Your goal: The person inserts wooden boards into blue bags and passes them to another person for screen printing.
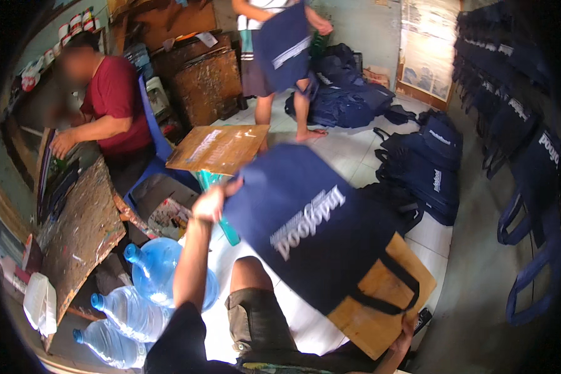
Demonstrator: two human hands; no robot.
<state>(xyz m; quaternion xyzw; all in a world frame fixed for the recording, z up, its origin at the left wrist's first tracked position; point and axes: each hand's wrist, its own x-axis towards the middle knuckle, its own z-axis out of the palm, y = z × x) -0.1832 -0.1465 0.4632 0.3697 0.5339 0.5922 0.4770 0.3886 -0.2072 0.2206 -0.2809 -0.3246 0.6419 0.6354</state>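
Observation:
A navy tote bag (305,206) with white print is stretched out in front of me, tilted, its strap handle toward the lower right. My left hand (210,202) is closed on the bag's upper left corner. A thin wooden board (364,318) shows beyond the bag's handle end; how far it reaches inside the bag is hidden. My right hand (404,336) grips this board at its lower right edge. Behind my left hand, a second wooden board (221,148) with white marks rests on a teal stool (209,181).
Water jugs (162,268) stand at my left beside a paint-stained table (84,237). One person (115,100) sits at the left; another person (271,75) stands ahead holding a navy bag. Bag piles (346,103) lie on the floor, and more bags (511,118) hang at the right.

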